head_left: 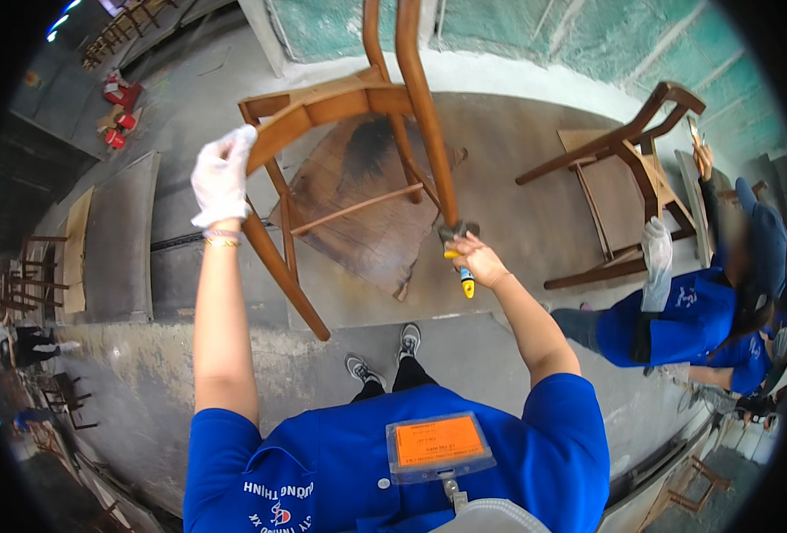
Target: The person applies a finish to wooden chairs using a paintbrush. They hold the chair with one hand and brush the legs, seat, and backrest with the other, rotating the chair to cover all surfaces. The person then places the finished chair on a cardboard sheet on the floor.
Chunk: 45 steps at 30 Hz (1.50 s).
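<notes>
A brown wooden chair frame [349, 105] without a seat panel stands tilted in front of me. My left hand [221, 178], in a white glove, is closed on the left corner of its curved seat rail. My bare right hand [482, 261] grips a brush [467, 282] with a yellow and blue handle. A dark mass, apparently the brush's head, touches the lower end of the chair's long right-hand post [438, 164]. The fingers partly hide where the brush's handle and head join. Under the chair lies a stained brown board [358, 240] on the grey worktop [491, 178].
Another wooden chair frame [642, 169] lies at the right, where a co-worker in blue [678, 311] holds a gloved hand on it and a brush in the other. A teal-stained wall [536, 35] runs behind. Red containers [120, 129] stand far left, with more chairs [38, 275] beyond.
</notes>
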Each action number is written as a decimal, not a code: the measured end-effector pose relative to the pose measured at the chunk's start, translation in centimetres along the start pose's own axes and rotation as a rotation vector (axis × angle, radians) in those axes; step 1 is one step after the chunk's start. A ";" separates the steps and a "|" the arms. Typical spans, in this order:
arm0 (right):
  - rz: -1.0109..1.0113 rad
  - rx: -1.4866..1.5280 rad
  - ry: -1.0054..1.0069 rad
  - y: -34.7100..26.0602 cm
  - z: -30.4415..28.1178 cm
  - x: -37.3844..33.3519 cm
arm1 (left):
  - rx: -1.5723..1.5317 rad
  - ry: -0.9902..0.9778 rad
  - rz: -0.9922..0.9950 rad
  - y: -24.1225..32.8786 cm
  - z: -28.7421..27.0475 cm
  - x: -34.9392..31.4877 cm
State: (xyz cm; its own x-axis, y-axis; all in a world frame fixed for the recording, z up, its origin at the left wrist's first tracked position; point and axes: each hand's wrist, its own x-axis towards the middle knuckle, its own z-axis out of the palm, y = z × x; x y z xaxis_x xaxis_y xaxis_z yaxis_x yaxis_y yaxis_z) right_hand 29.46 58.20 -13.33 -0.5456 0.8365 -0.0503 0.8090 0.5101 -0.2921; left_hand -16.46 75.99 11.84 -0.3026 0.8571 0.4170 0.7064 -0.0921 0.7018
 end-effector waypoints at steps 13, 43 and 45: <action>0.610 1.763 1.415 -2.8 3.1 9.1 | 0.151 -0.015 0.049 -1.9 3.1 8.0; 0.084 1.027 1.492 -4.5 -15.3 20.4 | 0.188 -0.101 0.135 -0.3 -0.5 0.3; -0.077 0.736 1.305 -6.4 -16.7 21.8 | 0.211 -0.227 0.168 0.4 -1.4 1.0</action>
State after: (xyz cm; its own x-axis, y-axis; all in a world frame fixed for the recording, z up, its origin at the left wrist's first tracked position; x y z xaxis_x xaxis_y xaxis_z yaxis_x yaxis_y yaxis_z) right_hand 16.05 76.50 3.44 0.3138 0.6006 0.7354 0.2836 0.6799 -0.6762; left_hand -17.38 76.12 13.31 -0.0373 0.9319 0.3609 0.8579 -0.1553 0.4897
